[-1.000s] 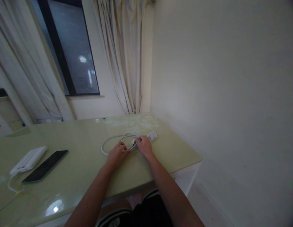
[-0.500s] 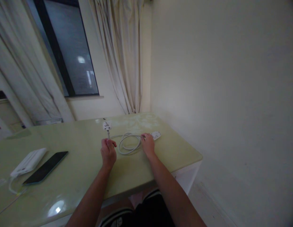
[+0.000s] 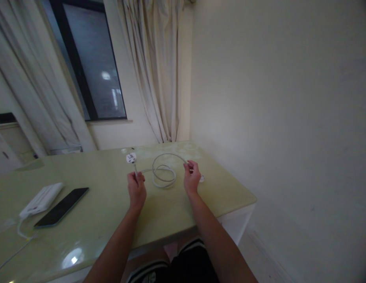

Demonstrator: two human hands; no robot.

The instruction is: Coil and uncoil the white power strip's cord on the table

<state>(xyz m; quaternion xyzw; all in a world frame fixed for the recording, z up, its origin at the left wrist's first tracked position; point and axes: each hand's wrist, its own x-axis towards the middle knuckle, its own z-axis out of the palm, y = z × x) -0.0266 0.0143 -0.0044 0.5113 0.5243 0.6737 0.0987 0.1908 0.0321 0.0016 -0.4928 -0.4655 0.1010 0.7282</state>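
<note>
A white power cable loops above the pale green table. My left hand is closed round the cable just below its white plug, which points up and away. My right hand is closed on the cable's other end and lifts it off the table. The white socket block at that end is mostly hidden behind my right hand. The loops hang between the two hands.
A black phone lies face up on the table's left, beside a white power bank with a thin cable. A curtained window and the cream wall stand behind. The table's right edge is close to my right hand.
My hands have moved apart. The left hand took the plug end and raised it. The right hand lifted its end, so the coil has opened into loose loops.
</note>
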